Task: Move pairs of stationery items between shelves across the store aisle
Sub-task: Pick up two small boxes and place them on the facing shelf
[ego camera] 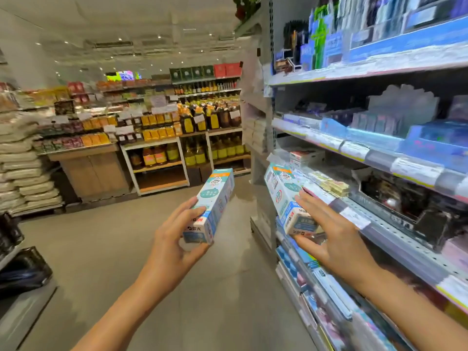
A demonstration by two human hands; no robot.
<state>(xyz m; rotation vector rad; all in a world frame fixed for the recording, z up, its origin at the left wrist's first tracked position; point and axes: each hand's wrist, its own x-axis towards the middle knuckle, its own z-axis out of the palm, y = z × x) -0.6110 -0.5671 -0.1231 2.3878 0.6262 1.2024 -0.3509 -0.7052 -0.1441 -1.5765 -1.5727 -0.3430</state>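
Observation:
My left hand [174,236] grips the near end of a long white and light-blue stationery box [215,198], held out over the aisle floor and tilted up and away. My right hand [331,236] holds a second, matching box [286,196] by its near end, thumb below and fingers on top. That box sits at the front edge of the stationery shelf [379,224] on the right. Whether it rests on the shelf or hangs just off it, I cannot tell. The view is blurred on the right side.
The tall shelving unit on the right carries several tiers of stationery packs [379,122] and price strips. Across the open floor [152,274] stand shelves of bottles [202,122]. Stacked sacks [22,168] are at the left, with a dark display [20,269] nearer.

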